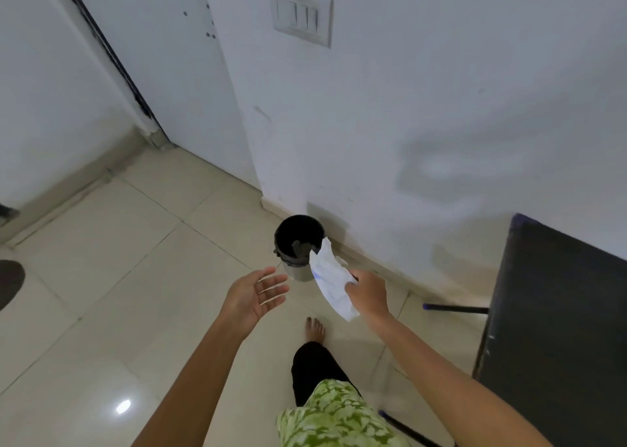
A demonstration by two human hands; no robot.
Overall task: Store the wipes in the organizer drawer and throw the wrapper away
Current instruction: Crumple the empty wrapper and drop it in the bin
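Note:
My right hand (368, 292) grips a white wrapper (330, 278) with faint blue print. The wrapper's top end reaches over the right rim of a small black bin (288, 234) that stands on the floor against the wall. The bin is lidless and shows a dark inside. My left hand (256, 294) hovers palm up with fingers spread, just left of the wrapper and in front of the bin, holding nothing. No wipes or organizer drawer are in view.
A dark table (556, 310) with thin black legs stands at the right, close to my right arm. The white wall (407, 124) carries a switch plate (302, 15). My bare foot (315, 329) rests on the beige tiled floor (135, 260). A dark mat (10, 285) lies at the left edge.

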